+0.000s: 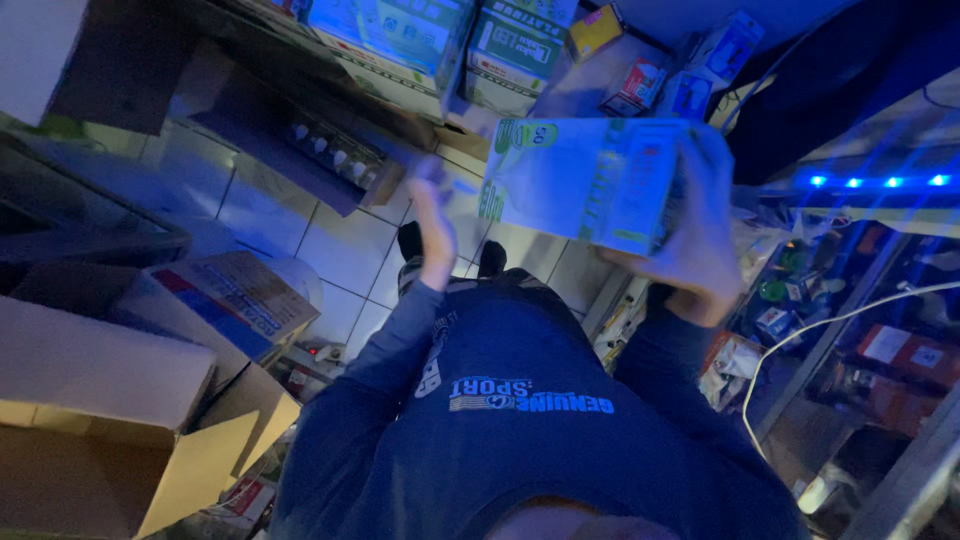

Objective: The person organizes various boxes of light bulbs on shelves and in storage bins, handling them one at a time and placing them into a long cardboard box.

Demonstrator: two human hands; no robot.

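Pale cardboard, printed in green and white, is gripped by the right hand [700, 235]: a flat rectangular box [585, 180] is held by its right end, fingers wrapped over the top edge and the thumb underneath. The box is kept up in the air at chest height, above the tiled floor [330, 250] and in front of the shelf [600, 70], touching nothing else. The left hand [435, 225] is raised just beside the box's left end, blurred, its fingers loosely spread; nothing is grasped by it, and whether the box is touched by it cannot be told.

As a judgement, the box has been lifted clear but not set down anywhere; its placing is left to do.

Beyond the hands, two larger boxes [450, 45] with green and white labels are seen side by side at the shelf's front edge. Towards the shelf's right end a small yellow packet [595, 30] and a red and white packet [635, 85] are laid. On the floor at the left, an open brown carton [120, 440] is stood, with a closed box bearing a blue and red label [225, 300] behind it. At the right, a strip of blue lights [875, 182] is fixed above racks of small goods.
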